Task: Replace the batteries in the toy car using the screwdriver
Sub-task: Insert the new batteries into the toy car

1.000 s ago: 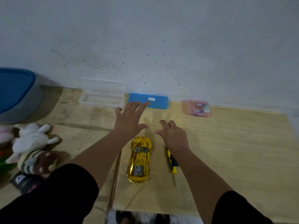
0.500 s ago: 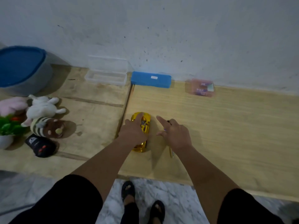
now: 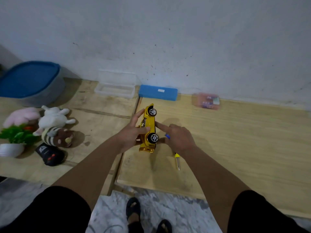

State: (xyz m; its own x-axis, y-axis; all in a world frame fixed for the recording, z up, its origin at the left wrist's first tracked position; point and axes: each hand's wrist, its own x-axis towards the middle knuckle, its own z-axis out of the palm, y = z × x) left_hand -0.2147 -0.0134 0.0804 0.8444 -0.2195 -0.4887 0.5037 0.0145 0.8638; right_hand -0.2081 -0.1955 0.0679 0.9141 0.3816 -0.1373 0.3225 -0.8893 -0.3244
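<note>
The shiny yellow toy car (image 3: 149, 123) is tipped on its side above the wooden table, its two wheels facing right. My left hand (image 3: 133, 133) grips it from the left, thumb across its underside. My right hand (image 3: 178, 137) is just right of the car, its index finger stretched out and touching the car's underside. The screwdriver (image 3: 176, 159) lies on the table under my right hand; its yellow collar and metal shaft stick out below my wrist and a blue bit of handle shows by my fingers. A pink transparent box with batteries (image 3: 207, 100) sits by the wall.
A blue case (image 3: 158, 92) and an open clear plastic box (image 3: 116, 86) stand along the wall. At the left are a blue-lidded tub (image 3: 32, 81), plush toys (image 3: 53, 123), a potted plant (image 3: 15, 140) and a black remote (image 3: 49, 153). The table's front edge (image 3: 151, 187) is close to my feet.
My left hand has picked the car up off the table and turned it onto its side. My right hand has moved next to it, one finger against the car.
</note>
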